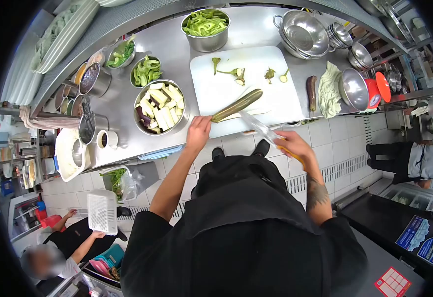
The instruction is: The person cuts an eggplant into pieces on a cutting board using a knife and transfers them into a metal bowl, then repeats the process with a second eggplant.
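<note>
A long greenish-brown eggplant [237, 105] lies slanted on the white cutting board [209, 81], and my left hand [199, 129] grips its lower left end at the board's front edge. My right hand [294, 144] is closed round the yellow handle of a knife [260, 126], whose blade points up and left, its tip close to the eggplant. Pale thin strips lie beside the eggplant. Cut stem ends [239, 74] are scattered on the upper part of the board. To the left, a metal bowl holds cut eggplant pieces [165, 115].
Sliced green peppers [205, 24] fill a pot behind the board. On the right are a dark eggplant [312, 93], a crumpled cloth [329, 90], metal bowls [355, 89] and a red scale [373, 93]. One person [73, 242] holds a white basket [102, 212] at lower left; another [414, 157] stands far right.
</note>
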### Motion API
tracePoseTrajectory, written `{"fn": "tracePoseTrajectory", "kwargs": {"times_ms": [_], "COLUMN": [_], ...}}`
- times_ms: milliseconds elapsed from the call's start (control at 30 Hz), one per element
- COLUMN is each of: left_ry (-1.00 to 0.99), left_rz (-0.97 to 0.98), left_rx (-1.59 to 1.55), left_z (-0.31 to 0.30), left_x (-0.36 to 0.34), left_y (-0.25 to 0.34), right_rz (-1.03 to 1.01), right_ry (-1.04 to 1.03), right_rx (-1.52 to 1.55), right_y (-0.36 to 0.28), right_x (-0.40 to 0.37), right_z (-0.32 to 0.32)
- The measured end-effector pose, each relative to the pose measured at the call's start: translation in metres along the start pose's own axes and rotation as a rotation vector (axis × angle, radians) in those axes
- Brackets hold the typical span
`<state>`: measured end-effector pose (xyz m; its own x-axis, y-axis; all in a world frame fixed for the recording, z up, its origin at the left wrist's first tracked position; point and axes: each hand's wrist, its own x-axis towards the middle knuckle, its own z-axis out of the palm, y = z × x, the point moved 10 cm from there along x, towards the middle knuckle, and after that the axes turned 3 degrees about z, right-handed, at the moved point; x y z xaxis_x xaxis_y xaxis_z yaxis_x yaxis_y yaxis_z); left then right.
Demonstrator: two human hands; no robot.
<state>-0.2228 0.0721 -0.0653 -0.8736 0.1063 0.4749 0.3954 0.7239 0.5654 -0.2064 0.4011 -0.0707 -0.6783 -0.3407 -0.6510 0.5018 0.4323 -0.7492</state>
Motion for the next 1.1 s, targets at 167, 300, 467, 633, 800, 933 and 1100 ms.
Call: {"fn": "tracePoseTrajectory", "kwargs": {"times_ms": [167, 300, 467, 633, 800, 933, 1100], "left_ry": [-0.218, -0.217, -0.39, -0.301, -0.234, -0.283, -0.258], "left_rz": [-0.07, -0.05, -0.065, 0.012, 0.109, 0.095, 0.12], "left_rx": [0.074, 0.136, -0.048, -0.153, -0.164, -0.156, -0.127], "left_z": [-0.005, 0.039, 0.1, 0.087, 0.086, 0.092, 0.09], "left_x": [0.032, 0.072, 0.085, 0.085, 0.092, 0.092, 0.085], "left_y": [0.022, 0.055, 0.035, 0.055, 0.063, 0.062, 0.06], "right_rz": [0.187, 0.062, -0.045, -0.253, -0.203, -0.174, -0.149], "right_ry": [0.106, 0.257, 0.394, 0.551, 0.459, 0.385, 0.359], "right_rx": [0.015, 0.171, 0.016, -0.638, -0.877, -1.047, -1.057], "right_y": [0.04, 0.046, -0.005, -0.044, -0.079, -0.075, -0.051], "right_x": [-0.085, -0.088, -0.061, -0.03, -0.024, -0.017, 0.019], "right_z": [-0.067, -0.08, -0.037, -0.008, 0.009, 0.016, 0.026]}}
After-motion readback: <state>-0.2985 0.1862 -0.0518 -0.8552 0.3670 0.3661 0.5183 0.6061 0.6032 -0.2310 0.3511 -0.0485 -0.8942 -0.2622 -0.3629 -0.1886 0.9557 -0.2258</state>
